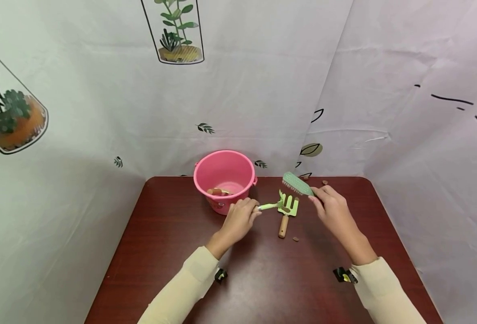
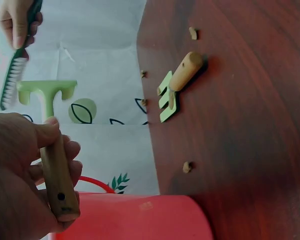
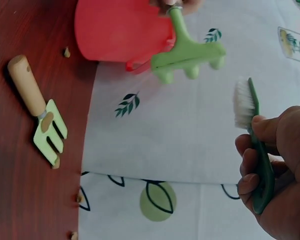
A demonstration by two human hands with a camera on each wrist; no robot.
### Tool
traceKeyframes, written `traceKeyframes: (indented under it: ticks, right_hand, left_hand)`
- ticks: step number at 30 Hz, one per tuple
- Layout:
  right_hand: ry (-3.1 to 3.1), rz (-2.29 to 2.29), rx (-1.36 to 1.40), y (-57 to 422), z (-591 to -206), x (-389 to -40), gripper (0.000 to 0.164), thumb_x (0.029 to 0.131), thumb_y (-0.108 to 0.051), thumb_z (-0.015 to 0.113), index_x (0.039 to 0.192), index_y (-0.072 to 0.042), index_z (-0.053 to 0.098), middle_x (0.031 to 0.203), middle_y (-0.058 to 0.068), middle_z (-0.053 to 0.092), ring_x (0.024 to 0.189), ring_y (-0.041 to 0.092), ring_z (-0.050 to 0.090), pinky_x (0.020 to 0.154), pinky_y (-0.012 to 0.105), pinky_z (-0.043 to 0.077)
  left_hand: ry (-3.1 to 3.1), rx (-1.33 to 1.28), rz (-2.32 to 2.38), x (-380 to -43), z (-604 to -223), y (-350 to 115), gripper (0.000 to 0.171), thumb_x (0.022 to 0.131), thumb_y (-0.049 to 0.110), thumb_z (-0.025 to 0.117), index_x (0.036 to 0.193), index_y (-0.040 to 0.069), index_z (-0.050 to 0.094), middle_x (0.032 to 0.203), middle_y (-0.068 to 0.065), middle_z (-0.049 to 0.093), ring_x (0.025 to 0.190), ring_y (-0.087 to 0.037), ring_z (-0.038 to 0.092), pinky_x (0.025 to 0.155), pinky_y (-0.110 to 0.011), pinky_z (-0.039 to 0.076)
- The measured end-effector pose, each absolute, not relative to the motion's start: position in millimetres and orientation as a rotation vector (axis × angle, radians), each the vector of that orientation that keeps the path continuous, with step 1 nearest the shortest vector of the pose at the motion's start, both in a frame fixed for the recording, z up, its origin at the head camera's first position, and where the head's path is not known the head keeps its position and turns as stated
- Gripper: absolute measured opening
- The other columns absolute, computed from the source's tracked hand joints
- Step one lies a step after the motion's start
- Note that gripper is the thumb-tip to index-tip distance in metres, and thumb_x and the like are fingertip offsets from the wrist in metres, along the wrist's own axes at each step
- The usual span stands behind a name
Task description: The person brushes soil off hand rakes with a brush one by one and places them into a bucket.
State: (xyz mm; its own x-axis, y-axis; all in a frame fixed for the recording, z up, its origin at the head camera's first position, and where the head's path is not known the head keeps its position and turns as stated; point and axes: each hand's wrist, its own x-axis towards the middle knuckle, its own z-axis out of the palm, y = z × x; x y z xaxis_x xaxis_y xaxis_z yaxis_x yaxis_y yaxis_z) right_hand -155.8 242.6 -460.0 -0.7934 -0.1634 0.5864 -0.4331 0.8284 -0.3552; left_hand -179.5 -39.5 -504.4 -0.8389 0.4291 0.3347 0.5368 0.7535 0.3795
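My left hand (image 1: 238, 220) grips the wooden handle of a small green garden rake (image 2: 50, 95), its prongs held up above the table beside the bucket. In my right hand (image 1: 333, 211) is a green scrub brush (image 3: 260, 155) with white bristles, fingers wrapped round its handle and the head pointing toward the rake. Between the hands, a light green garden fork (image 1: 288, 207) with a wooden handle lies on the table, a brown crumb resting on its metal. Just left of the rake stands a pink bucket (image 1: 224, 157) with wooden-handled things inside.
The dark red-brown table (image 1: 169, 252) ends at a white printed cloth wall (image 1: 263, 99). Small brown crumbs (image 1: 295, 239) are scattered around the fork and along the far edge. The bucket stands near the back edge.
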Motion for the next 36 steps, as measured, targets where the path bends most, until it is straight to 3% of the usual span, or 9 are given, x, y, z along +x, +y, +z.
traceKeyframes:
  ticks: [4, 9, 15, 21, 28, 36]
  right_hand:
    - [-2.415, 0.655, 0.473, 241, -457, -155, 0.026, 0.088, 0.002, 0.077, 0.113, 0.008, 0.073, 0.09, 0.014, 0.065, 0.068, 0.019, 0.055, 0.056, 0.035, 0.046]
    - [-2.405, 0.663, 0.491, 237, -456, -155, 0.026, 0.088, 0.002, 0.078, 0.112, 0.007, 0.074, 0.089, 0.015, 0.065, 0.067, 0.019, 0.052, 0.056, 0.034, 0.045]
    - [-2.437, 0.681, 0.508, 231, -457, -153, 0.026, 0.089, 0.001, 0.076, 0.114, 0.006, 0.074, 0.089, 0.011, 0.065, 0.068, 0.015, 0.053, 0.056, 0.032, 0.045]
    - [-2.509, 0.752, 0.496, 222, -460, -148, 0.026, 0.093, -0.002, 0.073, 0.118, 0.003, 0.074, 0.09, 0.007, 0.065, 0.068, 0.011, 0.051, 0.057, 0.028, 0.043]
    - [-2.667, 0.886, 0.403, 218, -464, -143, 0.028, 0.1, -0.006, 0.065, 0.125, 0.004, 0.07, 0.096, 0.008, 0.066, 0.068, 0.01, 0.048, 0.057, 0.026, 0.04]
    - [-2.693, 1.055, 0.338, 216, -478, -146, 0.029, 0.1, -0.009, 0.065, 0.126, 0.003, 0.07, 0.097, 0.009, 0.069, 0.066, 0.007, 0.048, 0.058, 0.025, 0.041]
  left_hand:
    - [-2.732, -0.745, -0.759, -179, -511, -37, 0.017, 0.1, 0.023, 0.067, 0.113, 0.013, 0.07, 0.097, -0.001, 0.068, 0.089, -0.023, 0.063, 0.07, -0.033, 0.04]
    - [-2.79, -0.742, -0.902, -182, -517, -36, 0.019, 0.104, 0.023, 0.06, 0.117, 0.011, 0.067, 0.095, 0.0, 0.064, 0.09, -0.018, 0.062, 0.074, -0.032, 0.045]
    - [-2.762, -0.747, -1.19, -184, -522, -38, 0.024, 0.1, 0.018, 0.067, 0.119, 0.005, 0.059, 0.086, -0.001, 0.055, 0.079, -0.013, 0.053, 0.074, -0.029, 0.047]
    - [-2.653, -0.819, -1.286, -188, -530, -39, 0.019, 0.098, 0.009, 0.068, 0.112, 0.001, 0.06, 0.084, -0.001, 0.055, 0.078, -0.011, 0.051, 0.073, -0.027, 0.046]
    - [-2.606, -0.771, -1.243, -189, -536, -39, 0.017, 0.099, 0.007, 0.066, 0.114, 0.0, 0.064, 0.087, -0.004, 0.055, 0.084, -0.016, 0.054, 0.077, -0.031, 0.046]
    - [-2.572, -0.726, -1.199, -191, -538, -37, 0.017, 0.102, 0.011, 0.062, 0.116, 0.001, 0.063, 0.089, -0.004, 0.056, 0.085, -0.017, 0.055, 0.076, -0.032, 0.045]
